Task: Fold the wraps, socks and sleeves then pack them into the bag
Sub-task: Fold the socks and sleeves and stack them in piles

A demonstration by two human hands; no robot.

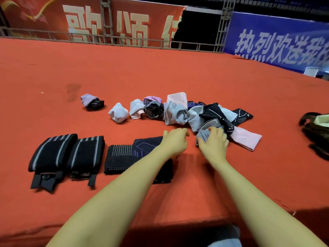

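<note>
- Head view looks down on a red carpeted platform, the biggest thing in sight, which bears everything else.
- At the far right edge lies a dark bag with a pale opening, well apart from the cloth items; nothing appears packed yet, as far as its cut-off view shows.
- Near the left sit two black wraps with grey stripes, folded and side by side, straps trailing toward the person.
- Just right of them lies a dark folded sleeve, partly hidden under the left forearm.
- Behind the hands, a loose heap of unfolded socks and sleeves — black, grey, pink — with a pink sleeve sticking out at its right.
- Further left runs a row of rolled socks, apart from one another.
- All of this is light, soft knit that will slump and stretch; I judge it best pinched at a cuff or hem, then smoothed flat before folding.
- The right hand reaches into the near edge of the heap, fingers curled onto a grey striped sock — gripping it, it seems.
- The left hand hovers just beside it, knuckles up, fingers loosely curled; whether they hold anything I cannot tell.
</note>
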